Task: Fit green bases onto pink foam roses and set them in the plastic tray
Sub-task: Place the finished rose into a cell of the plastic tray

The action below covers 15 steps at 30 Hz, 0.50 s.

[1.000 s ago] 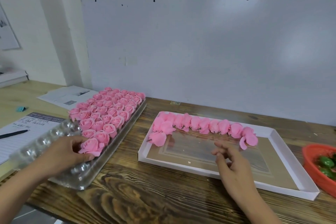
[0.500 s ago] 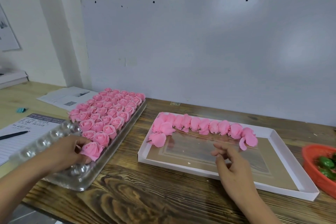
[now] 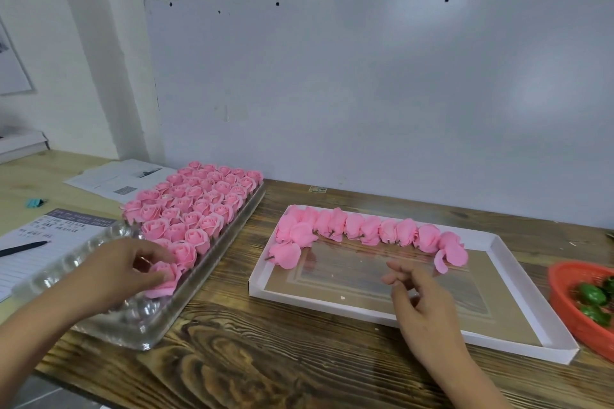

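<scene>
Left hand [image 3: 113,272] pinches a pink foam rose [image 3: 163,278], petals layered, at the clear plastic tray [image 3: 139,319]. Right hand [image 3: 420,302] hovers, grip loosely spread, holding nothing.

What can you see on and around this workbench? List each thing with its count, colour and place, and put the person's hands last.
Plastic tray: one, clear, left on the dark wooden table.
Roses in tray: dozens, pink, filling its far part.
Cardboard tray: one, white, centre right.
Loose roses: about a dozen, pink, along the cardboard tray's far edge.
Basket: one, red, far right, cut off by the frame.
Green bases: a few, green, in the basket.
Papers: several, white, far left.
Pen: one, black, on a paper.
Board: one, white, against the wall.
Left hand: fingers on a rose at the plastic tray.
Right hand: over the cardboard tray, holding nothing.
</scene>
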Tool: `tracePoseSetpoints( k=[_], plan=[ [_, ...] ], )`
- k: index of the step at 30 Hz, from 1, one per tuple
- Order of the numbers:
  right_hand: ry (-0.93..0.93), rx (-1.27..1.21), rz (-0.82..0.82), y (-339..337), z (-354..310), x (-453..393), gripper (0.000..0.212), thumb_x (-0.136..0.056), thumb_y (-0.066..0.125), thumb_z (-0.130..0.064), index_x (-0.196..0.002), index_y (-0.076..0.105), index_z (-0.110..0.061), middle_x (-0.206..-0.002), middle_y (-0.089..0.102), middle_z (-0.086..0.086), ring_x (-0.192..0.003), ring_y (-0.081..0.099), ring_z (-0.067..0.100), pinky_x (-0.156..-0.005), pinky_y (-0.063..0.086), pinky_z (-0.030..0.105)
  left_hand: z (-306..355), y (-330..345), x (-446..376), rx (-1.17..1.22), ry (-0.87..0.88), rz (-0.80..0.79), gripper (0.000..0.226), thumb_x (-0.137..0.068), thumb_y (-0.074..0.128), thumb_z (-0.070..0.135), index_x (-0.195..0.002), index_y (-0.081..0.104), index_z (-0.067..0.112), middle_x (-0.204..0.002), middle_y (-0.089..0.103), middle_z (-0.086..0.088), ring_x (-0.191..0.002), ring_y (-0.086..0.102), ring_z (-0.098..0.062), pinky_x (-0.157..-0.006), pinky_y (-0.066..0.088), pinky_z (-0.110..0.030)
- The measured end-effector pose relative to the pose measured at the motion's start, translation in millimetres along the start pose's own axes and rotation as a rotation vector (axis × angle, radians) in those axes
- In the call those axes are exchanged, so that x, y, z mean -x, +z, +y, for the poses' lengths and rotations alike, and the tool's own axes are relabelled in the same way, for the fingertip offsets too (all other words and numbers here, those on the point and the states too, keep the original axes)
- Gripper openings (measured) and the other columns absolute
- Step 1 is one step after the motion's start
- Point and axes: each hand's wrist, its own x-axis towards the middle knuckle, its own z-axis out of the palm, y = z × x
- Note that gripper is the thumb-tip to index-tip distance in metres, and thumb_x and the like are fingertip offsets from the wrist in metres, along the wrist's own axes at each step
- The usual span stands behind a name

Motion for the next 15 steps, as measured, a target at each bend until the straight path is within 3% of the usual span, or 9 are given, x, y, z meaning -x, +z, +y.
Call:
tracePoseSetpoints(
  k=[2,5,10,15],
  plan=[
    [0.004,-0.006,0.000,0.1,1.1,-0.3,0.047,-0.091,0.056,-0.004,-0.105,0.053,-0.049,-0.097,0.063,-0.030,-0.082,0.061,0.003,-0.065,0.043,0.006,2.9,3.4,-1.0,-0.078,0.016,0.006,0.024,-0.084,0.078,0.007,-0.091,0.077,0.029,-0.083,0.074,-0.001,-0.037,0.055,-0.009,-0.037,0.047,-0.021],
    [0.005,-0.010,0.005,0.4,1.6,-0.5,0.047,-0.091,0.056,-0.003,-0.105,0.054,-0.048,-0.097,0.064,-0.030,-0.081,0.061,0.004,-0.063,0.042,0.006,3.3,6.0,-2.9,-0.148,-0.002,-0.039,0.028,-0.082,0.079,0.010,-0.095,0.075,0.034,-0.087,0.075,0.005,-0.062,0.069,-0.009,-0.057,0.059,-0.024],
    [-0.001,-0.009,0.005,1.3,1.9,-0.3,0.047,-0.090,0.057,-0.002,-0.105,0.055,-0.047,-0.096,0.064,-0.029,-0.082,0.061,0.004,-0.063,0.042,0.006,-0.6,7.6,-6.7,-0.162,0.002,-0.078,0.046,-0.078,0.078,0.007,-0.115,0.069,0.033,-0.097,0.066,0.023,-0.076,0.065,0.012,-0.060,0.052,-0.012],
    [0.004,-0.004,0.002,1.3,2.9,-0.4,0.047,-0.090,0.057,-0.003,-0.103,0.054,-0.048,-0.095,0.064,-0.029,-0.079,0.061,0.005,-0.062,0.042,0.006,4.0,9.1,-9.8,-0.195,-0.030,-0.108,0.055,-0.077,0.079,0.003,-0.123,0.064,0.030,-0.099,0.067,0.015,-0.077,0.069,-0.002,-0.066,0.056,-0.017]
  ],
)
